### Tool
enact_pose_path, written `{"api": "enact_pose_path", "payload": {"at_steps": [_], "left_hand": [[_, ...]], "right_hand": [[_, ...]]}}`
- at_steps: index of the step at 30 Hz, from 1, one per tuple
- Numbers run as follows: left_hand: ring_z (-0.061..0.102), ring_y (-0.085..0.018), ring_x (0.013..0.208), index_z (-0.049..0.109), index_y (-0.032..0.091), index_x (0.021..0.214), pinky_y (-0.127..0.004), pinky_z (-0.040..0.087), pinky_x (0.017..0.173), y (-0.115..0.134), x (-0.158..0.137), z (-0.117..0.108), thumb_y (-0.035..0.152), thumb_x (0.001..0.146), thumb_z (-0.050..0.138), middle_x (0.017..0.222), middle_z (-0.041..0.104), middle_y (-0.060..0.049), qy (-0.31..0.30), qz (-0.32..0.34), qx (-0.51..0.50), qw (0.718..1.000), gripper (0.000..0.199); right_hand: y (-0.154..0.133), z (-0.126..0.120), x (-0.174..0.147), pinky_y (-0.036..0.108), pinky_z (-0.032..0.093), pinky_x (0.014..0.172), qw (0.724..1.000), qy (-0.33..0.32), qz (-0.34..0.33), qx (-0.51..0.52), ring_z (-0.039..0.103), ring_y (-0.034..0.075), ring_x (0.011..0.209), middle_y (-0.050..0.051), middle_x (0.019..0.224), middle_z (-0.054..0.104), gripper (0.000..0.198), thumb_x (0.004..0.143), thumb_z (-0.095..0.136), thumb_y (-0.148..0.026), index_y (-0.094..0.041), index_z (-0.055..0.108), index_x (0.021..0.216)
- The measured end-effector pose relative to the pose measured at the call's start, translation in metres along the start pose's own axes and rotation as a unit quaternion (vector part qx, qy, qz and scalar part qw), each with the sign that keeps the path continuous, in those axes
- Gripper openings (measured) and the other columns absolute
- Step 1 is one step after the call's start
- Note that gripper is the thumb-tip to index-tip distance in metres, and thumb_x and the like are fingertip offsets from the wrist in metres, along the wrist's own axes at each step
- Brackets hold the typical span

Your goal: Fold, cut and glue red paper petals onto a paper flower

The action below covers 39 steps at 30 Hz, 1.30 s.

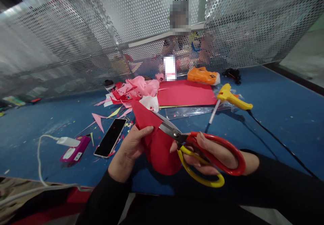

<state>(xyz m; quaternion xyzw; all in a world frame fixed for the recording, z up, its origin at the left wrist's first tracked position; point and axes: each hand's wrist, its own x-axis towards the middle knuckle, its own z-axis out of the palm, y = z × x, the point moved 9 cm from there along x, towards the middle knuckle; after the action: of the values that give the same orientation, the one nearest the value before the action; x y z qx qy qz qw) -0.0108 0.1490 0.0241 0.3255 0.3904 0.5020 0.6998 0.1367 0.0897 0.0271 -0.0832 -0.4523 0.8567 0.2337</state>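
My left hand [133, 144] is closed on a folded piece of red paper [163, 152], its thumb lying on top. The paper has a rounded lower edge and a pointed flap at the upper left. In my right hand [210, 154] is a pair of scissors [177, 133] with one red and one yellow handle, the fingers through the loops. The blades are across the red paper, and part of them is hidden by it. My right fingertips come close to the paper's right side; whether they touch it I cannot tell.
A yellow glue gun [231, 97] with a cord lies right, near red sheets [187, 93] and an orange packet [202, 75]. Pink and red scraps [139, 86] are heaped behind my hands. Left are a black phone [110, 138] and a purple power bank [76, 149]. Perforated metal [152, 12] stands behind.
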Motion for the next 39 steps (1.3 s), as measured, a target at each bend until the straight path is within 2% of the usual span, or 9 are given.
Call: {"api": "enact_pose_path", "payload": {"at_steps": [7,17,21,25,28,32,34,36,39], "left_hand": [[0.076,-0.02,0.069,0.075,0.017,0.09,-0.024,0.06,0.064,-0.003,0.0,-0.001,0.021,0.06,0.093,0.075,0.079,-0.003,-0.006,-0.003,0.026,1.0,0.036],[0.069,-0.014,0.055,0.076,0.017,0.08,-0.019,0.056,0.054,-0.007,0.0,0.0,0.021,0.051,0.097,0.067,0.076,0.0,0.022,-0.014,0.017,1.0,0.036],[0.073,-0.017,0.061,0.076,0.017,0.084,-0.021,0.058,0.059,-0.007,-0.001,-0.001,0.02,0.054,0.095,0.07,0.078,-0.002,0.014,-0.013,0.015,1.0,0.035],[0.073,-0.018,0.063,0.074,0.016,0.086,-0.023,0.059,0.064,-0.008,0.0,-0.001,0.021,0.059,0.092,0.069,0.077,-0.002,0.001,-0.009,0.02,1.0,0.033],[0.072,-0.016,0.062,0.074,0.016,0.085,-0.022,0.059,0.062,-0.009,0.001,-0.001,0.021,0.057,0.093,0.071,0.077,-0.001,0.002,-0.012,0.01,1.0,0.034],[0.071,-0.014,0.06,0.072,0.017,0.08,-0.021,0.058,0.061,-0.009,-0.001,-0.008,0.017,0.052,0.095,0.07,0.076,0.001,0.041,-0.007,0.004,0.999,0.036],[0.069,-0.013,0.059,0.07,0.017,0.078,-0.02,0.056,0.06,-0.008,-0.001,-0.009,0.016,0.052,0.096,0.069,0.075,0.002,0.039,0.002,0.007,0.999,0.036],[0.067,-0.011,0.058,0.068,0.017,0.077,-0.018,0.054,0.058,-0.006,-0.001,-0.006,0.017,0.055,0.095,0.067,0.072,0.003,0.012,0.012,0.014,1.0,0.035],[0.064,-0.01,0.057,0.064,0.017,0.073,-0.017,0.052,0.057,-0.004,0.0,0.001,0.023,0.059,0.094,0.065,0.068,0.003,-0.034,0.021,0.027,0.999,0.033]], "right_hand": [[-0.007,0.008,-0.002,0.018,0.032,0.041,0.999,-0.012,-0.034,-0.034,0.037,0.003,0.048,-0.001,0.084,0.049,0.06,0.101,0.033,-0.064,-0.018,0.058,0.13],[-0.006,0.004,0.0,0.016,0.03,0.039,0.997,0.027,-0.037,-0.065,0.036,0.002,0.045,-0.003,0.078,0.047,0.048,0.104,0.036,-0.054,-0.018,0.059,0.124],[-0.002,0.001,0.001,0.015,0.027,0.037,0.997,0.034,-0.023,-0.06,0.033,0.002,0.044,-0.005,0.073,0.044,0.043,0.104,0.039,-0.053,-0.017,0.062,0.111],[-0.004,0.002,0.001,0.016,0.025,0.035,0.997,0.041,-0.022,-0.068,0.03,0.002,0.043,-0.006,0.073,0.044,0.044,0.103,0.039,-0.055,-0.018,0.058,0.119],[-0.012,0.007,0.0,0.017,0.029,0.039,0.99,0.045,-0.033,-0.13,0.033,0.002,0.043,-0.005,0.074,0.046,0.046,0.103,0.038,-0.057,-0.017,0.056,0.118],[-0.02,0.014,-0.002,0.019,0.031,0.043,0.972,0.051,-0.041,-0.225,0.036,0.005,0.049,-0.005,0.074,0.045,0.053,0.096,0.045,-0.067,-0.017,0.053,0.113],[-0.019,0.012,-0.003,0.02,0.032,0.047,0.956,0.068,-0.034,-0.282,0.037,0.007,0.055,-0.005,0.074,0.046,0.054,0.093,0.05,-0.069,-0.019,0.052,0.114],[-0.019,0.009,-0.004,0.021,0.033,0.052,0.926,0.093,-0.036,-0.365,0.039,0.008,0.059,-0.005,0.074,0.049,0.053,0.09,0.058,-0.067,-0.02,0.055,0.115],[-0.025,0.008,-0.008,0.023,0.032,0.054,0.857,0.131,-0.072,-0.494,0.041,0.01,0.058,-0.004,0.074,0.056,0.054,0.085,0.068,-0.063,-0.022,0.058,0.118]]}}
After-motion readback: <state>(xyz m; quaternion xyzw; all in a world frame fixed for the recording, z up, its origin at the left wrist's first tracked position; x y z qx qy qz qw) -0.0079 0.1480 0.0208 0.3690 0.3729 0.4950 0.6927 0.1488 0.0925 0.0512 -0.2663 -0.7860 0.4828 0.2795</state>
